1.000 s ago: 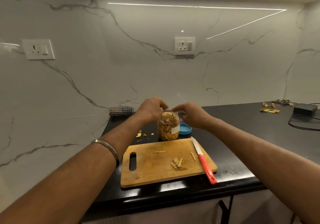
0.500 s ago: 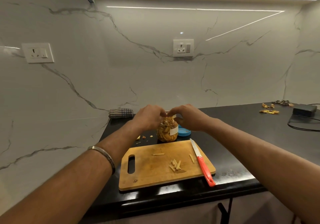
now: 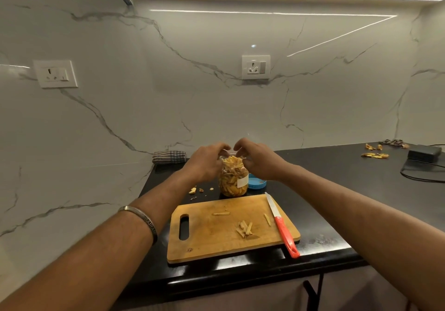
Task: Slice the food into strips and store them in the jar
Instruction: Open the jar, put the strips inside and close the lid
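Behind the cutting board (image 3: pixel 216 236), both hands curl at the mouth of the jar (image 3: pixel 233 178): left hand (image 3: pixel 206 164) gripping its shoulder, right hand (image 3: pixel 256 160) pinching at the rim. Risk: overfilled strips (image 3: pixel 244 229) spill or the jar tips under pressure. Jar holds strips heaped to the top; several remain on the board.

Likely a home kitchen: black countertop (image 3: pixel 361 190), marble backsplash (image 3: pixel 168 106), cutting board (image 3: pixel 216 236).

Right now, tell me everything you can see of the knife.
The knife has a pale, narrow pointed blade and a red, plastic-looking handle. It lies flat along the right edge of the wooden cutting board, blade tip pointing away toward the wall, handle end overhanging the board's near corner above the black counter. Neither hand touches it.
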